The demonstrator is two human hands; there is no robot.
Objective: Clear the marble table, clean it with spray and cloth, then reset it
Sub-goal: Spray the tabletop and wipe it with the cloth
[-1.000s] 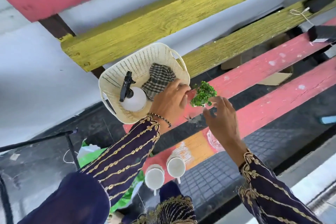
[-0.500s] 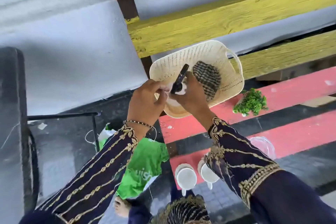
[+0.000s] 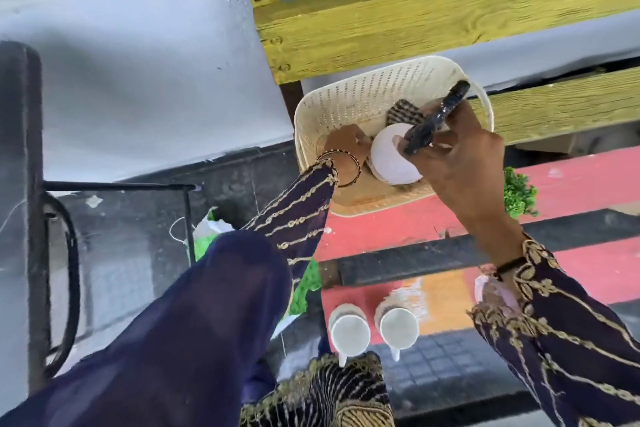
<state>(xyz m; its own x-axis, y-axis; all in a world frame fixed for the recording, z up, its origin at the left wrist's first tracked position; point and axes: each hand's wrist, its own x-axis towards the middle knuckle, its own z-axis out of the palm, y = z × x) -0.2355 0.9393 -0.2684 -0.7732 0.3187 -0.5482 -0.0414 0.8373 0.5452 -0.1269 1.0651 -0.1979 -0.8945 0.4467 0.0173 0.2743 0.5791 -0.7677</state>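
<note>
A cream perforated basket [image 3: 356, 97] rests on the red bench slat. Inside it stands a white spray bottle [image 3: 391, 158] with a black trigger head [image 3: 436, 118]. My right hand [image 3: 464, 156] is closed around the bottle's neck and trigger. My left hand [image 3: 346, 149] reaches into the basket and touches the bottle's left side. A checked cloth [image 3: 403, 113] lies in the basket behind the bottle, mostly hidden. The marble table is not in view.
Two white mugs [image 3: 349, 329] [image 3: 398, 324] stand on the near slat. A small green plant [image 3: 517, 194] sits right of the basket. A clear glass [image 3: 485, 288] is partly hidden by my right sleeve. A black metal frame [image 3: 114, 187] and green bag [image 3: 304, 284] are at left.
The plant was set down on the red slat. Both hands moved into the basket, and my right hand has closed on the spray bottle's trigger head, which now tilts right.
</note>
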